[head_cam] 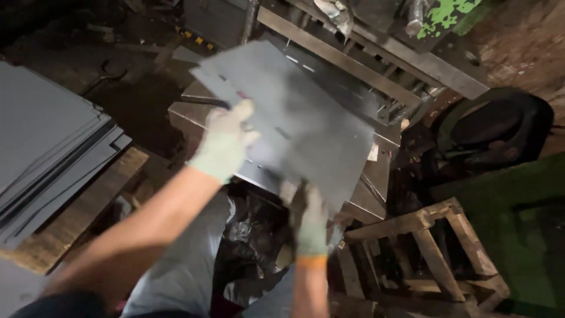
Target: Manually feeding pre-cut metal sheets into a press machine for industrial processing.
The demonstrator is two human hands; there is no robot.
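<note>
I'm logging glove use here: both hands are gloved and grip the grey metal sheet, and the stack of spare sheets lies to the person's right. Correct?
Not quite. The head view shows the stack of sheets on the person's left, not right. The rest holds: the gloved left hand and right hand both grip the grey metal sheet.

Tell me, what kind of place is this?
Most likely a small metalworking shop. Gloved hands, left hand and right hand, hold a grey metal sheet before a steel press-like machine; a stack of similar sheets lies on a wooden board.
</note>
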